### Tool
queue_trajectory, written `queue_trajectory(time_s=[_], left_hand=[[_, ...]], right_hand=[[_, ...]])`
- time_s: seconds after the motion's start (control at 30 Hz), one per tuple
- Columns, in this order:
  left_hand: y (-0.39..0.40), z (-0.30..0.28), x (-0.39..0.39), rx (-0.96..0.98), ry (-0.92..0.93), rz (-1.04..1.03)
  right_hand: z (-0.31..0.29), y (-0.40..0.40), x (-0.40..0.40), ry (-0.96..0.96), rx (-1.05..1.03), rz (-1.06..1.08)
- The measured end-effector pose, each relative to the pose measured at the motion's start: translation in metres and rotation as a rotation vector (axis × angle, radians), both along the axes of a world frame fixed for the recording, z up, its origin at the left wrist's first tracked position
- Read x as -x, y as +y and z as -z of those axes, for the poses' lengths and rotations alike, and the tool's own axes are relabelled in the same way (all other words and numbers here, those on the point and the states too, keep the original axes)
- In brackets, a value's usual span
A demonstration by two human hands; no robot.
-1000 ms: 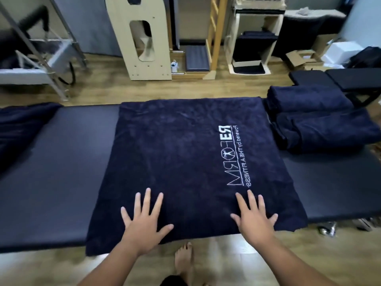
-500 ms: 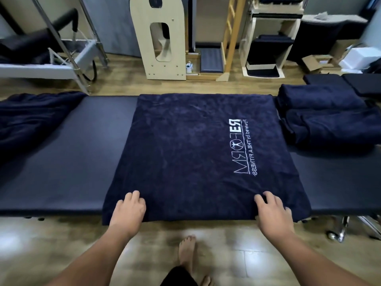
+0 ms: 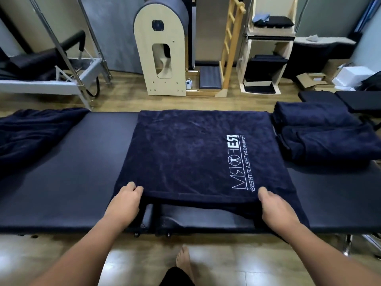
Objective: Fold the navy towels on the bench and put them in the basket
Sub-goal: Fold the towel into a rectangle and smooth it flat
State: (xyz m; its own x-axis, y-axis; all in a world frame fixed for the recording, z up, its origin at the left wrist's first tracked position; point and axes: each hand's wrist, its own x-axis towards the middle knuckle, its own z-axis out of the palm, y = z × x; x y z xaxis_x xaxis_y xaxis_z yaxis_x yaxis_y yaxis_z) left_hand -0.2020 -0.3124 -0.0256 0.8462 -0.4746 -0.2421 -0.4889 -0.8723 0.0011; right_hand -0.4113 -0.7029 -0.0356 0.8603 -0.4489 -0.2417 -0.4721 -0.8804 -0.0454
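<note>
A navy towel with white lettering lies spread flat across the middle of the dark padded bench. Its near edge is raised off the bench surface. The left hand grasps the near left corner of the towel, fingers curled around the edge. The right hand grasps the near right corner in the same manner. Folded navy towels sit stacked on the right end of the bench, just beside the spread towel. A loose navy towel lies bunched on the left end, well apart. A bare foot stands on the wooden floor below.
</note>
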Motion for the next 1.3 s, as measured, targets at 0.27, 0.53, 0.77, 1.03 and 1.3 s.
queue_trajectory(time_s=[0.27,0.53,0.77,1.03,1.3], left_hand=[[-0.05,-0.036,-0.115,-0.011,-0.099,0.041],[-0.115,-0.05,-0.267,-0.033,-0.137,0.091],[-0.177,-0.055,-0.362,-0.01,-0.199,-0.004],[-0.199,0.004,-0.288,-0.014,-0.003,0.453],[-0.176,0.032,-0.219,-0.062,0.145,0.384]], right_hand=[[-0.022,-0.062,-0.091,-0.223,0.148,-0.126],[-0.044,-0.121,-0.229,-0.009,0.262,-0.098],[-0.061,-0.156,-0.342,0.044,0.348,0.002],[-0.015,-0.095,-0.332,0.304,0.153,-0.155],[0.023,-0.083,-0.26,0.325,0.069,-0.132]])
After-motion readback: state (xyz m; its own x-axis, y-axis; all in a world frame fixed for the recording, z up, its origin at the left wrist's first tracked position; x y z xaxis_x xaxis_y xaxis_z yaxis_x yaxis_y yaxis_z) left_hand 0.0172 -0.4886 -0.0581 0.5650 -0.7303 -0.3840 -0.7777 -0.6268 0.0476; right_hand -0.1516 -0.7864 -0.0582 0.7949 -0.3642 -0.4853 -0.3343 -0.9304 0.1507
